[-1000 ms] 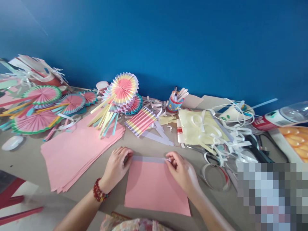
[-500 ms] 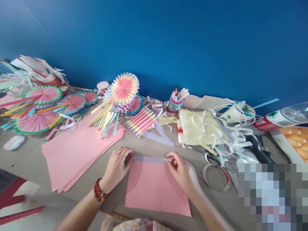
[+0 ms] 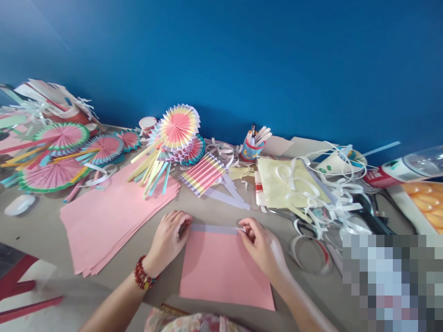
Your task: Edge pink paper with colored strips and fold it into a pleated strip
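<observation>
A pink paper sheet (image 3: 221, 269) lies flat on the tan table in front of me, with a pale lilac strip (image 3: 212, 228) along its far edge. My left hand (image 3: 168, 240), with a red bead bracelet at the wrist, has its fingers curled and pinches the strip's left end at the sheet's corner. My right hand (image 3: 263, 246) is closed in a pinch on the strip's right end. Both hands rest on the table.
A stack of pink sheets (image 3: 110, 216) lies to the left. Folded paper fans (image 3: 178, 127) and rosettes (image 3: 60, 138) crowd the back left. A striped pleated piece (image 3: 203, 174), a pen cup (image 3: 252, 147), yellow paper (image 3: 287, 184), curled strips (image 3: 332, 203) and a bottle (image 3: 404, 170) sit right.
</observation>
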`<state>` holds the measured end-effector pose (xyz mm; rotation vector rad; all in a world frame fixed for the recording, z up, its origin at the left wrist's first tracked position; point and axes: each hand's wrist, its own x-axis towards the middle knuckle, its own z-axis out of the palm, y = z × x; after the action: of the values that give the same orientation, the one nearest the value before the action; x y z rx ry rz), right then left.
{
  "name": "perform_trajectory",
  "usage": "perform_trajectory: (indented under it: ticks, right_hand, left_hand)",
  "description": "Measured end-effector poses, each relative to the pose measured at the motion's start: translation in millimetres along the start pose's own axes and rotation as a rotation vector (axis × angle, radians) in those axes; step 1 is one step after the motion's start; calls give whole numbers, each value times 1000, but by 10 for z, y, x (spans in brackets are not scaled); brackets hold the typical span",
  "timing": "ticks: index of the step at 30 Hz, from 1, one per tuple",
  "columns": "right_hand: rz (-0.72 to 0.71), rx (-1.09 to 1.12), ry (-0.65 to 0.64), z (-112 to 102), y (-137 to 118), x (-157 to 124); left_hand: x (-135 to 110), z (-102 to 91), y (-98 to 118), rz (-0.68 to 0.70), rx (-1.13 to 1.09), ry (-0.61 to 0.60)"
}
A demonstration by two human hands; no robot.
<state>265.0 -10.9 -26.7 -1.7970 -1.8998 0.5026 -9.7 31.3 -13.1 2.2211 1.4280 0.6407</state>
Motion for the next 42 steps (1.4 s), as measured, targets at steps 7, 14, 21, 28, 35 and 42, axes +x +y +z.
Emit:
perform_trajectory:
  ticks: [7, 14, 21, 28, 35, 42]
  right_hand:
    - [6, 14, -6, 4, 2, 0]
    - [12, 33, -6, -5, -7, 2]
    - [7, 29, 4, 4, -9, 5]
    - [13, 19, -5, -6, -12, 4]
    - [15, 15, -13, -8, -17, 8]
    - [13, 73, -1, 16, 7, 0]
  left_hand:
    - [-5, -5, -1, 10, -9, -16]
    - [4, -8, 14, 3, 13, -30]
    - [-6, -2, 2, 12, 21, -34]
    - [-6, 4, 0, 15, 22, -30]
    - [-3, -6, 8, 11, 18, -30]
    - [-15, 10, -7, 15, -17, 3]
